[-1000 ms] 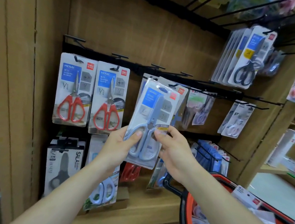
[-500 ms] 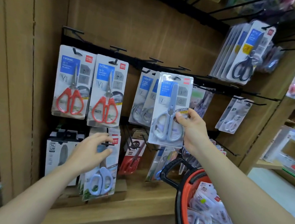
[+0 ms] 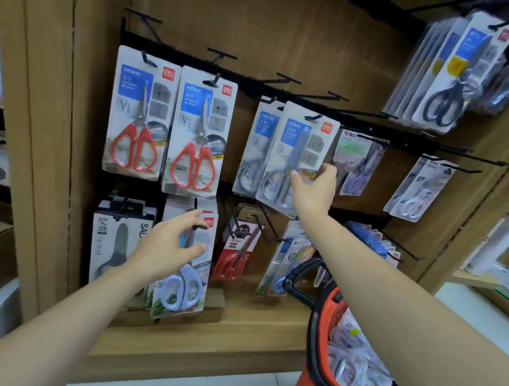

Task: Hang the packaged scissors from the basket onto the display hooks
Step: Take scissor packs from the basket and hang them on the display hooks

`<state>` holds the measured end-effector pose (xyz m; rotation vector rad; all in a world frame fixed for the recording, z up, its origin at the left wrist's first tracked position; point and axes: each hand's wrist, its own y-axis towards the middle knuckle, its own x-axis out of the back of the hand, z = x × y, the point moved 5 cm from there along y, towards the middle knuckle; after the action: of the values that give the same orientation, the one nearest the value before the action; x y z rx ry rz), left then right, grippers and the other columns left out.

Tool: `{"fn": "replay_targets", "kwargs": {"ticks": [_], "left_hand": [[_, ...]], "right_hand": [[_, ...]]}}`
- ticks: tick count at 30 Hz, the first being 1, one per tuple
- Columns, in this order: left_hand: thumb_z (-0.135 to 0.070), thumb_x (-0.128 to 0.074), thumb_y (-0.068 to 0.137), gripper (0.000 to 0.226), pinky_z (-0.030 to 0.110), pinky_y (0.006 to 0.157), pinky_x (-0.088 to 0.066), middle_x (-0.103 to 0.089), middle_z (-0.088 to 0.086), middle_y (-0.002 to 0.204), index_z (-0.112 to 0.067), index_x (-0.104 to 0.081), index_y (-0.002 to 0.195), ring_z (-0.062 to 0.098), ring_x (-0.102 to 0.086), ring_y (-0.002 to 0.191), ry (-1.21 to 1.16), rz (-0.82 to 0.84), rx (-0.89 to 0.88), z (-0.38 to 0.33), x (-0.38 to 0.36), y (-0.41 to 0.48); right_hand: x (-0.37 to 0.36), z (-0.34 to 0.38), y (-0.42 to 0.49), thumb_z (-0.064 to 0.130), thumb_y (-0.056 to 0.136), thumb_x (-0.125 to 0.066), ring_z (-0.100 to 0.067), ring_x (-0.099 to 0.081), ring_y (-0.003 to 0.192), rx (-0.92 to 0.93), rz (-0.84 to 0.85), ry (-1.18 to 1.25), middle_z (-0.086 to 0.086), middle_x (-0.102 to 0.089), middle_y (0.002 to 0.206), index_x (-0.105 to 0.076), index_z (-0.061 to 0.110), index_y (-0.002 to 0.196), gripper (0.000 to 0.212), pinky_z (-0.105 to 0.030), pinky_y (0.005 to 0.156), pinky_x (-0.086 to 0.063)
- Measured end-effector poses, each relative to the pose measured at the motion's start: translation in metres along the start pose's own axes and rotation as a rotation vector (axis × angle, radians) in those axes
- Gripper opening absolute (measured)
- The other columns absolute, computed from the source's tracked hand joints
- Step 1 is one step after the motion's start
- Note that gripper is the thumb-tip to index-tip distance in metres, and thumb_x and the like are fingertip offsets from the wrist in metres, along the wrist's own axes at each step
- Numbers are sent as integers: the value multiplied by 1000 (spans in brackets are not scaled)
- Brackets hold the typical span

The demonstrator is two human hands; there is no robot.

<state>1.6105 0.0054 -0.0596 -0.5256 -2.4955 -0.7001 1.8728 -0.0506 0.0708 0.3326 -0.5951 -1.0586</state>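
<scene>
Packaged scissors [image 3: 296, 153]: location? (K)

Middle rail of the display, just past 12 o'clock of view centre. Card's hang hole sits over a display hook [image 3: 313, 117]. A matching pack [image 3: 255, 149] hangs close behind it at its 9 o'clock. (M)

Hands? (K)

Right hand [image 3: 311, 191]: thumb and fingertips pinch the card's 4 o'clock edge. Left hand [image 3: 168, 247]: at 8 o'clock, fingers spread and loose, holding nothing, in front of a lower-row pack [image 3: 182, 285] with pale blue handles. Contact with it: cannot tell. (M)

Basket? (K)

Red basket [image 3: 315, 346], black rim and handle, at 5 o'clock, under the right forearm. Inside: more clear-fronted scissor packs [image 3: 354, 374], piled; count unreadable. (M)

Surroundings? (K)

Wooden shelf [image 3: 204, 327] under the lower row, brown back panel [image 3: 262, 24] behind the rails. Two red-handled packs [image 3: 140, 115] at 9 o'clock of the held one, black-handled packs [image 3: 451, 74] at 2 o'clock. Pale floor tiles [image 3: 199, 385] at 6 o'clock. Shop shelving with boxed goods at 3 and 9 o'clock edges, blurred. (M)
</scene>
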Motion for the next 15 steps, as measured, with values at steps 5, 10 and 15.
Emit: {"fn": "replay_targets", "kwargs": {"ticks": [5,10,15], "left_hand": [[-23,-78,90,37,40,106,-48,-42,-17,159,-32,-66,124,15,-56,132,10,-20,2,5,-3,1],[-23,-79,90,36,41,104,-50,-45,-17,157,-32,-67,123,14,-59,126,11,-42,-8,7,-4,3],[-22,-78,89,32,41,100,-51,-48,-15,155,-31,-70,119,12,-60,113,22,-64,-5,6,-4,7]], "right_hand": [[-6,18,-27,36,87,-80,-33,-39,132,407,-216,-459,-16,-33,150,-23,12,160,96,-45,111,-37],[-29,18,-30,35,85,-82,-38,-21,151,485,-166,-624,-18,-16,166,-10,25,165,109,-53,121,-25],[-50,5,-17,54,94,-66,-43,5,157,550,-1,-823,-12,10,172,-9,36,165,92,-59,125,-8]]}}
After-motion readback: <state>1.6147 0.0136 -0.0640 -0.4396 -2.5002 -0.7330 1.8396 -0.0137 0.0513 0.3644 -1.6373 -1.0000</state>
